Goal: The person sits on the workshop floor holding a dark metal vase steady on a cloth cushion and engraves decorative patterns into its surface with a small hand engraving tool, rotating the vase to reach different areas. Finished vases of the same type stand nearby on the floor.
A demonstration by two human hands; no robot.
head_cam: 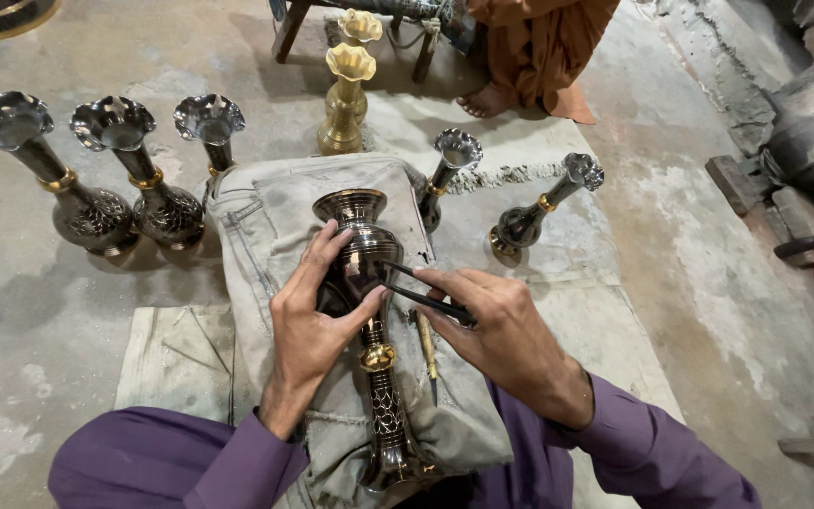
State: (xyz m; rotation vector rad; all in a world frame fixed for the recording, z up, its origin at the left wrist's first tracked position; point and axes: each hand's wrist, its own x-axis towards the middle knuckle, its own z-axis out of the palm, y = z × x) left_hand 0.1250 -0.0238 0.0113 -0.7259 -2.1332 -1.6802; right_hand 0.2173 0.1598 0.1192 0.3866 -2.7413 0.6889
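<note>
On a cloth (concrete floor), left hand grips dark vase; right hand fingers pinch thin black tool.

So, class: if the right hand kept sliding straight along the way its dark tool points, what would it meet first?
The right hand aims its thin dark tool up and leftward at the dark vase lying on the grey cloth. It would meet the vase's rounded body first; the tip looks already at the surface.
</note>
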